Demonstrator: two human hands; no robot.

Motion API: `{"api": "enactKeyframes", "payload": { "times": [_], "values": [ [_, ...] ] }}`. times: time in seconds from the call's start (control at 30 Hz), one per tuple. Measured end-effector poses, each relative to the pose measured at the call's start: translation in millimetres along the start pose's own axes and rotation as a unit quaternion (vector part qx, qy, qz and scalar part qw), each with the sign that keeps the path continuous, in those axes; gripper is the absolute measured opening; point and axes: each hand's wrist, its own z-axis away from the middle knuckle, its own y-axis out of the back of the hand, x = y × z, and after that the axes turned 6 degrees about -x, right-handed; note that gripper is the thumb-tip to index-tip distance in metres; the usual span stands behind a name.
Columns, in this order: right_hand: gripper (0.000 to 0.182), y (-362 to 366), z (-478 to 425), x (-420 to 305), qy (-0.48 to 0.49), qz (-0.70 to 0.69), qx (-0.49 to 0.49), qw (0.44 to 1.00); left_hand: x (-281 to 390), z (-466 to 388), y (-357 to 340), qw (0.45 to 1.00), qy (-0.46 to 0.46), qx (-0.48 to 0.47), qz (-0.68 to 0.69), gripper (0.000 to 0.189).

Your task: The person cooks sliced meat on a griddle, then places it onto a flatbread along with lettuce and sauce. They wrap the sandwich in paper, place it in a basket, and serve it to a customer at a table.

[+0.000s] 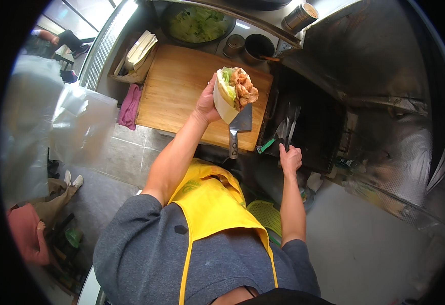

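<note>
My left hand (pixel 208 102) grips a filled flatbread sandwich (pixel 241 85) in a white paper sleeve (pixel 224 103), above the wooden cutting board (pixel 180 84). Lettuce and reddish-brown sauced pieces, apparently meat, show at its open top. Below the sandwich, a metal spatula (pixel 241 124) lies at the board's right edge with its handle towards me. My right hand (pixel 291 160) is closed around the near end of metal tongs (pixel 291 127) at the front of the dark griddle (pixel 317 122). Just left of the tongs lies a scraper-like tool with a green handle (pixel 266 146).
Behind the board stand a bowl of lettuce (pixel 199 24), a shaker can (pixel 233 45) and a dark pot (pixel 259 48). At left are a box of paper sleeves (pixel 140 51), a pink cloth (pixel 130 106) and hanging plastic bags (pixel 81 122). Foil-like sheeting (pixel 390 152) lines the right side. People sit beyond the left side.
</note>
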Motion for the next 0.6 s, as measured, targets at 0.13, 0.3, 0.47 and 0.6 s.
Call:
{"api": "enactKeyframes", "payload": {
  "times": [0.13,0.3,0.47,0.6],
  "values": [
    [0.061,22,9,-56,0.107,-0.129,0.087,0.982,1,1,-7,0.999,-0.001,-0.023,0.027,0.064],
    [0.051,74,-13,-145,0.222,-0.261,0.011,0.939,-3,10,-9,1.0,-0.018,0.007,-0.011,0.068],
    [0.06,92,-89,-218,0.377,-0.125,0.112,0.911,6,46,5,0.997,-0.015,0.001,-0.072,0.084],
    [0.076,81,-148,-333,0.447,0.03,0.123,0.885,19,103,20,0.995,-0.044,0.023,-0.091,0.073]
  ]
}}
